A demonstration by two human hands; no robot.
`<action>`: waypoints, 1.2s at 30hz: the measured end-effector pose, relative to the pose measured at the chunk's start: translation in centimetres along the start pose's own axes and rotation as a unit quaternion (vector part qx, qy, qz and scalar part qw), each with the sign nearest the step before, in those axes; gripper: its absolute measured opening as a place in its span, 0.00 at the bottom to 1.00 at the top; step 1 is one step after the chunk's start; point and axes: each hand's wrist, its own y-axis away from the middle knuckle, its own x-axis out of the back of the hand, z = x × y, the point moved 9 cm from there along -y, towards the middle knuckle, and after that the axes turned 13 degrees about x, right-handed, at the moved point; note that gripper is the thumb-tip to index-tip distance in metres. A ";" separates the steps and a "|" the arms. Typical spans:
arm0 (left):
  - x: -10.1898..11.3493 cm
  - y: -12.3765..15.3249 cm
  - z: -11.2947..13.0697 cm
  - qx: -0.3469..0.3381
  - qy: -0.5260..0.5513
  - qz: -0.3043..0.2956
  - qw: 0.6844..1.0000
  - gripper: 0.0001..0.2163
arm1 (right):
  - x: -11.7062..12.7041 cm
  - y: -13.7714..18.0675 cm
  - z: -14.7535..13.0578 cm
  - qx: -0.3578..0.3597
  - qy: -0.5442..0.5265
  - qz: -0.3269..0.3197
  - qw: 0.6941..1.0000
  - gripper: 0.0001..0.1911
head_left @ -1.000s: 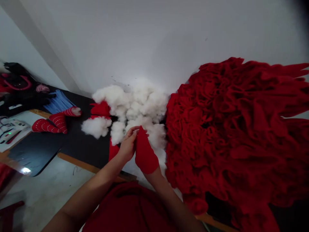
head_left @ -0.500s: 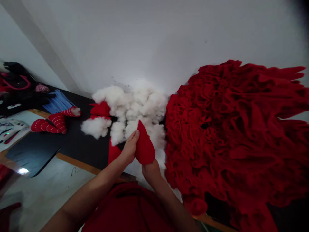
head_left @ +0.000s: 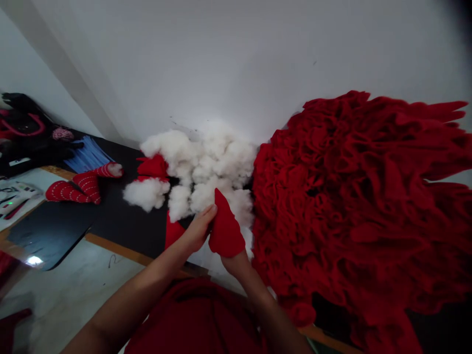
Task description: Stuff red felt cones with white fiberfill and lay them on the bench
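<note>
A red felt cone (head_left: 226, 227) is held in front of me with its tip pointing up and away. My left hand (head_left: 201, 227) is closed on the cone's left side, thumb along the cloth near the tip. My right hand (head_left: 234, 263) reaches up into the cone's wide lower opening; its fingers are hidden by the felt, and only the back part near the wrist shows. Just beyond the cone lies a loose heap of white fibre stuffing (head_left: 217, 160), with a separate tuft of stuffing (head_left: 146, 194) to its left.
A large pile of red felt pieces (head_left: 354, 206) fills the right side. Left on the black table (head_left: 125, 216) lie stitched red cones (head_left: 88, 183), blue strips (head_left: 88, 155) and a red felt piece (head_left: 152, 168). A white wall (head_left: 239, 59) stands behind.
My right hand has gone deeper into the cone, which now covers it nearly to the wrist. The cone has shifted slightly right and bulges more at its lower end.
</note>
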 end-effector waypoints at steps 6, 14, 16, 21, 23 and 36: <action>-1.7 0.4 1.6 -0.008 0.051 -0.074 0.996 0.13 | 0.5 1.2 -0.4 -0.012 -0.163 0.073 0.984 0.20; -0.2 -0.3 1.7 -0.025 0.030 0.020 0.999 0.16 | 0.2 1.5 0.6 -0.057 -0.193 0.138 0.970 0.21; 0.1 -0.6 1.6 0.001 0.028 0.013 1.000 0.16 | -0.2 1.9 1.6 -0.108 -0.274 0.155 0.943 0.18; 2.2 -1.3 1.5 -0.016 0.052 0.083 0.995 0.12 | -1.5 2.7 2.9 -0.184 -0.407 0.194 0.873 0.11; 2.7 -1.4 1.5 -0.044 0.058 0.109 0.991 0.12 | -1.6 3.0 2.8 -0.182 -0.433 0.224 0.854 0.14; 2.9 -1.0 0.1 -0.067 0.071 0.004 0.995 0.14 | -2.9 3.1 4.0 -0.285 -0.489 0.330 0.756 0.16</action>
